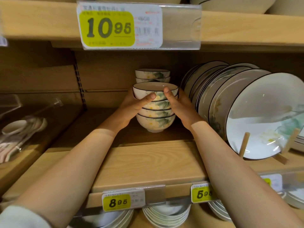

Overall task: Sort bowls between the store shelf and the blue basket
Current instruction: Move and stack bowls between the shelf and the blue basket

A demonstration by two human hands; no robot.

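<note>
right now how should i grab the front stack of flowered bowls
Clasp the front stack by its round sides from the front, as the left hand and right hand do: nested bowls need support across several rims; plates crowd its right.

left hand [131,102] + right hand [179,104]: gripping stack of bowls [155,109] | stack on shelf [148,163] | plates [246,112] right
</note>
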